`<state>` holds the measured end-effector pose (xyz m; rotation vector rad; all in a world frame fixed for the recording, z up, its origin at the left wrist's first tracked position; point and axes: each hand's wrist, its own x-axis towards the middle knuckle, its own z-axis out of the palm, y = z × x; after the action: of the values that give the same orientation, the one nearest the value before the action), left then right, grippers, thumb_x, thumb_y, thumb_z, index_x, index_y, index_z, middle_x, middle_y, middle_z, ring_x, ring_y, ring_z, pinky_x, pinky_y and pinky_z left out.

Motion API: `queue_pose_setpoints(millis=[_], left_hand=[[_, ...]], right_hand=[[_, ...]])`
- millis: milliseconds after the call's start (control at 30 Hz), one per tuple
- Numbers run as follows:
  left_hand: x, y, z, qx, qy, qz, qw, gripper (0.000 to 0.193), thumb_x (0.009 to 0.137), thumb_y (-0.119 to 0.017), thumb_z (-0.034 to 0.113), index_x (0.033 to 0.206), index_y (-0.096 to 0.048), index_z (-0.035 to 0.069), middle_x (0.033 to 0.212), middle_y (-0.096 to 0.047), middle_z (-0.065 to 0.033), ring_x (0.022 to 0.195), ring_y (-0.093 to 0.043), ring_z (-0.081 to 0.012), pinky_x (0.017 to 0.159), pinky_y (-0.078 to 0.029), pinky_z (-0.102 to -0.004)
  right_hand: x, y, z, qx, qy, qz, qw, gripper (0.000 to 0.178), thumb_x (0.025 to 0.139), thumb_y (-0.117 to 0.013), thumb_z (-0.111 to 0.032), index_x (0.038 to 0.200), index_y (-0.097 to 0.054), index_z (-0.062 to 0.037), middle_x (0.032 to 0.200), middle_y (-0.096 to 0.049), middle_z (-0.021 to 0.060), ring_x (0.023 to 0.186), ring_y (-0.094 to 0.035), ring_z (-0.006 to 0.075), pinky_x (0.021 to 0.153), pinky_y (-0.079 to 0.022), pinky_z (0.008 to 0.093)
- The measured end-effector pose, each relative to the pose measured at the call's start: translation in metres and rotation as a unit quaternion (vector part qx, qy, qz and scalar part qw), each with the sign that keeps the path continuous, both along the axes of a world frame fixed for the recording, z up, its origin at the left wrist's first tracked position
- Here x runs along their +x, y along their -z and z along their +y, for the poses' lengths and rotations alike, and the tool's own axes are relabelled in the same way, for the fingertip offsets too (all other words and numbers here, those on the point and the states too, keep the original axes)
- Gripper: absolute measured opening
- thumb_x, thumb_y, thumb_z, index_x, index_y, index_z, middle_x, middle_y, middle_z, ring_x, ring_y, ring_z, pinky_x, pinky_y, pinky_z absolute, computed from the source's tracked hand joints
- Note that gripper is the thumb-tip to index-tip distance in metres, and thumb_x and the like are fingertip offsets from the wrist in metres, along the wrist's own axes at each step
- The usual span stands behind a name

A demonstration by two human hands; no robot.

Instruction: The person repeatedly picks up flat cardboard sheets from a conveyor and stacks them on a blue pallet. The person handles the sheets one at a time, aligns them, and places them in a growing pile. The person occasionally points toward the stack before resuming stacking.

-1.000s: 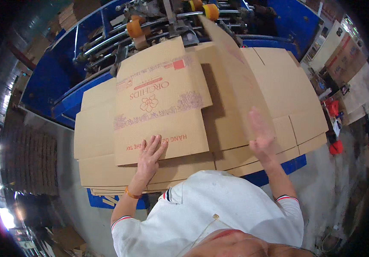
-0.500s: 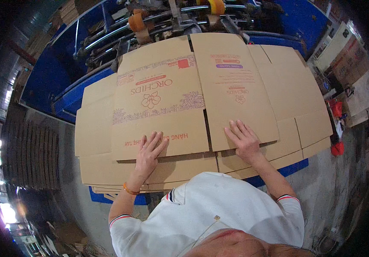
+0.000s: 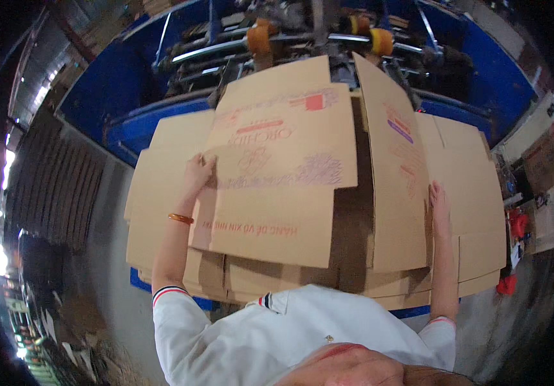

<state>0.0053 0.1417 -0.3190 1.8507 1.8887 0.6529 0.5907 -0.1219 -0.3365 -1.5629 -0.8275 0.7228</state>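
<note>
A brown printed cardboard box blank [image 3: 270, 212] lies before me, its two upper panels raised and parted along the middle. My left hand [image 3: 201, 170] is closed on the outer edge of the left panel, fingers curled. The right panel [image 3: 396, 193] tilts up steeply, its inner edge higher than its outer one. At that outer edge is my right hand [image 3: 440, 201], fingers close together against the cardboard; its thumb is hidden. Beneath both panels lies more flat brown cardboard [image 3: 467, 193], in a stack.
Beyond the cardboard stands a blue machine [image 3: 154, 109] with metal shafts and orange rollers [image 3: 382, 42]. A tall stack of cardboard [image 3: 55, 180] stands on the left. Red items [image 3: 517, 225] and more cartons [image 3: 541, 151] are at the right.
Both hands have moved outward from the near edges of the panels to their outer sides. The panels have risen, and the gap between them has widened.
</note>
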Motion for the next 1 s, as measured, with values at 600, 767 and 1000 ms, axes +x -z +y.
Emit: queue_pose_setpoints(millis=[600,767,1000], left_hand=[[-0.02,0.03,0.065,-0.044,-0.05,0.108,0.992,0.078,0.096,-0.024,0.055,0.102,-0.061,-0.013,0.103,-0.059,-0.036,0.103,-0.057,-0.0459,0.088,-0.045,-0.0492],[-0.015,0.03,0.048,0.014,-0.094,0.162,0.982,0.074,0.097,-0.024,0.052,0.099,-0.063,-0.01,0.097,-0.061,-0.0342,0.099,-0.058,-0.0468,0.087,-0.045,-0.0511],[-0.001,0.032,0.044,0.025,-0.097,0.164,0.981,0.068,0.097,-0.026,0.05,0.096,-0.065,-0.005,0.097,-0.062,-0.0314,0.097,-0.059,-0.0447,0.088,-0.044,-0.0505]], right_hand=[[0.089,0.029,0.132,-0.136,0.035,-0.056,0.989,0.07,0.096,-0.032,-0.053,0.12,-0.056,0.0085,0.121,-0.058,0.0226,0.114,-0.053,0.0302,0.098,-0.037,0.0368],[0.08,0.026,0.133,-0.143,0.004,-0.102,0.984,0.069,0.096,-0.031,-0.053,0.116,-0.059,0.0073,0.112,-0.062,0.0245,0.111,-0.056,0.0329,0.095,-0.039,0.0371],[0.078,0.027,0.126,-0.18,0.026,-0.387,0.904,0.068,0.097,-0.028,-0.05,0.098,-0.065,0.0065,0.092,-0.064,0.0297,0.094,-0.06,0.0435,0.083,-0.045,0.0454]])
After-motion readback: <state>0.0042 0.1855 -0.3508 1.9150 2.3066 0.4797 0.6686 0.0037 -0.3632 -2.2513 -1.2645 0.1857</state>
